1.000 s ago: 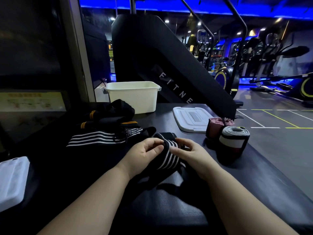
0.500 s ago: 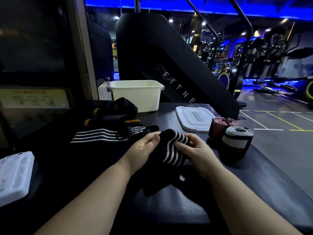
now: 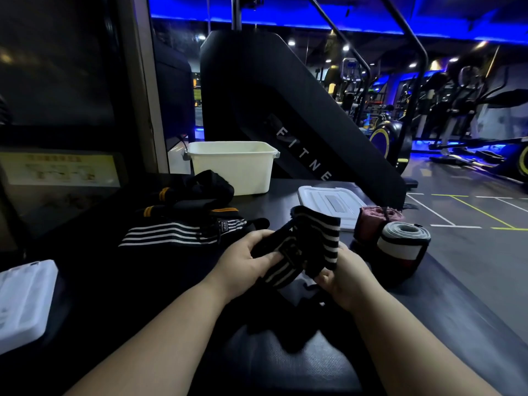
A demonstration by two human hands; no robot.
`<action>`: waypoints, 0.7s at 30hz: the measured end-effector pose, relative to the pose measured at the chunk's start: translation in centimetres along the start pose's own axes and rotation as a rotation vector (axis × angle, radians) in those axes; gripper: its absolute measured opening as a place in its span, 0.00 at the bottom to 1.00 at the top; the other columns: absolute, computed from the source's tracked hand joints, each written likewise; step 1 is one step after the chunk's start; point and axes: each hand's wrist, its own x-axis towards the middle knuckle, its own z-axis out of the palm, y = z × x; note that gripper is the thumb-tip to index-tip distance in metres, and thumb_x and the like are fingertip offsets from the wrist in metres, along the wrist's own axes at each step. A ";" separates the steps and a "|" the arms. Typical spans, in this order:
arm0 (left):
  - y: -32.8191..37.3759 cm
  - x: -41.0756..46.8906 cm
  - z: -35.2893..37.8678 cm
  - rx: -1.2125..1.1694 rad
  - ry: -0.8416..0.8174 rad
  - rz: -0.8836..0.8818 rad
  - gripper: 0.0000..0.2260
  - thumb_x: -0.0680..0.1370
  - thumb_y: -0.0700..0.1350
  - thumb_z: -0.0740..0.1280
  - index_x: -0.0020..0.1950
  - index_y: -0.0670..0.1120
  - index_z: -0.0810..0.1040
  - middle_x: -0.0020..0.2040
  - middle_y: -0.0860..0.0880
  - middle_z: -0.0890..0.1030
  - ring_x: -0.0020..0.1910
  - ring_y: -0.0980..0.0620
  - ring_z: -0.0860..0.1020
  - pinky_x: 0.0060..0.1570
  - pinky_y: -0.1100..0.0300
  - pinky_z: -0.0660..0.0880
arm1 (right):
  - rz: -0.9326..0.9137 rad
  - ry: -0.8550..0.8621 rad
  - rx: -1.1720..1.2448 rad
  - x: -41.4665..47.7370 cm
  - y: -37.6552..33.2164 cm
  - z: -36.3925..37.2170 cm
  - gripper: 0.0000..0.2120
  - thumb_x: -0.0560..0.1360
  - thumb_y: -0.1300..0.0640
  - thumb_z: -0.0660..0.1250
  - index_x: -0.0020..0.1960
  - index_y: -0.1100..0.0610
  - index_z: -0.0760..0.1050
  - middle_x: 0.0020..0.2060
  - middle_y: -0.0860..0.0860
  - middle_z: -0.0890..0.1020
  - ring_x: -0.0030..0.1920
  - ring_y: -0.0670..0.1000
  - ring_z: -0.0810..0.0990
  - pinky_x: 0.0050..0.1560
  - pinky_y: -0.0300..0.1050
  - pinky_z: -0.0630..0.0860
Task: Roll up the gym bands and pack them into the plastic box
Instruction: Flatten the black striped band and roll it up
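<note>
A striped band (image 3: 315, 238) is pinched in the grip of left hand (image 3: 243, 264) and right hand (image 3: 347, 278) over the desk (image 3: 314, 364). The plastic box (image 3: 231, 170) is set well apart, at the far edge.

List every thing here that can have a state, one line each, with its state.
plastic box: open, lid off.
lid: off the box, lying flat.
striped band: partly rolled, held in both hands.
left hand: grips the striped band.
right hand: grips the striped band.
grey band: rolled up.
pink band: rolled up, beside the grey band.
flat striped band: unrolled.
orange-marked bands: unrolled, heaped.
</note>
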 end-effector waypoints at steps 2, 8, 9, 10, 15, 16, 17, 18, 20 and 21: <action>-0.1 0.2 -0.2 0.021 0.050 0.008 0.10 0.75 0.41 0.73 0.54 0.51 0.80 0.40 0.56 0.82 0.37 0.63 0.79 0.39 0.72 0.74 | 0.016 -0.030 0.082 0.0 -0.5 0.0 0.17 0.82 0.48 0.57 0.47 0.57 0.80 0.35 0.52 0.85 0.34 0.52 0.81 0.43 0.47 0.75; -0.5 0.5 -0.7 -0.056 0.078 -0.075 0.12 0.74 0.38 0.73 0.56 0.46 0.80 0.49 0.46 0.85 0.46 0.51 0.83 0.51 0.58 0.79 | 0.087 -0.152 0.061 -0.3 -0.8 -0.2 0.32 0.70 0.31 0.58 0.59 0.54 0.79 0.52 0.54 0.85 0.49 0.58 0.84 0.45 0.49 0.81; -0.6 0.5 -0.7 -0.080 0.069 -0.096 0.12 0.74 0.37 0.73 0.56 0.46 0.80 0.49 0.45 0.85 0.46 0.49 0.83 0.51 0.55 0.79 | 0.069 -0.144 0.001 -0.3 -0.7 -0.2 0.29 0.69 0.35 0.63 0.59 0.54 0.78 0.50 0.53 0.85 0.45 0.57 0.85 0.39 0.46 0.81; -0.6 0.5 -0.8 -0.097 0.059 -0.111 0.11 0.74 0.36 0.72 0.55 0.46 0.81 0.48 0.44 0.85 0.46 0.48 0.83 0.51 0.53 0.80 | 0.046 -0.134 -0.059 -0.4 -0.6 -0.2 0.24 0.69 0.39 0.67 0.58 0.55 0.77 0.47 0.53 0.85 0.40 0.55 0.84 0.33 0.41 0.79; -0.7 0.5 -1.1 -0.177 0.011 -0.161 0.09 0.74 0.34 0.71 0.52 0.43 0.81 0.47 0.39 0.84 0.44 0.46 0.82 0.52 0.51 0.79 | -0.001 -0.053 -0.178 -0.2 -0.3 -0.4 0.05 0.78 0.54 0.66 0.48 0.56 0.75 0.35 0.50 0.82 0.27 0.47 0.77 0.23 0.34 0.70; -0.8 0.5 -1.1 -0.191 0.007 -0.170 0.09 0.74 0.34 0.71 0.53 0.42 0.81 0.47 0.39 0.84 0.44 0.45 0.82 0.52 0.50 0.79 | -0.034 -0.042 -0.194 -0.1 -0.2 -0.4 0.05 0.78 0.55 0.66 0.49 0.56 0.75 0.35 0.50 0.81 0.27 0.47 0.76 0.23 0.34 0.69; -0.8 0.5 -1.1 -0.202 0.004 -0.180 0.09 0.74 0.34 0.71 0.53 0.42 0.81 0.47 0.39 0.84 0.44 0.46 0.82 0.51 0.51 0.79 | -0.065 -0.019 -0.212 0.1 0.0 -0.4 0.06 0.78 0.55 0.67 0.50 0.57 0.74 0.35 0.50 0.80 0.27 0.47 0.76 0.24 0.35 0.69; -0.8 0.5 -1.1 -0.211 0.004 -0.188 0.08 0.75 0.34 0.71 0.52 0.42 0.81 0.46 0.40 0.84 0.43 0.46 0.82 0.49 0.53 0.79 | -0.089 0.008 -0.229 0.2 0.2 -0.5 0.08 0.77 0.55 0.68 0.52 0.58 0.75 0.35 0.50 0.80 0.29 0.48 0.77 0.27 0.37 0.70; -0.7 0.4 -1.2 -0.212 0.004 -0.196 0.07 0.75 0.35 0.71 0.51 0.42 0.81 0.44 0.42 0.84 0.41 0.48 0.82 0.45 0.56 0.80 | -0.098 0.077 -0.272 0.4 0.4 -0.5 0.14 0.74 0.50 0.71 0.55 0.56 0.75 0.38 0.50 0.83 0.36 0.50 0.80 0.33 0.42 0.72; -0.6 0.4 -1.3 -0.209 0.005 -0.198 0.06 0.75 0.35 0.70 0.50 0.42 0.81 0.43 0.43 0.84 0.40 0.49 0.82 0.43 0.58 0.80 | -0.105 0.117 -0.308 0.4 0.5 -0.5 0.17 0.71 0.45 0.73 0.55 0.53 0.76 0.41 0.50 0.84 0.39 0.50 0.82 0.35 0.43 0.74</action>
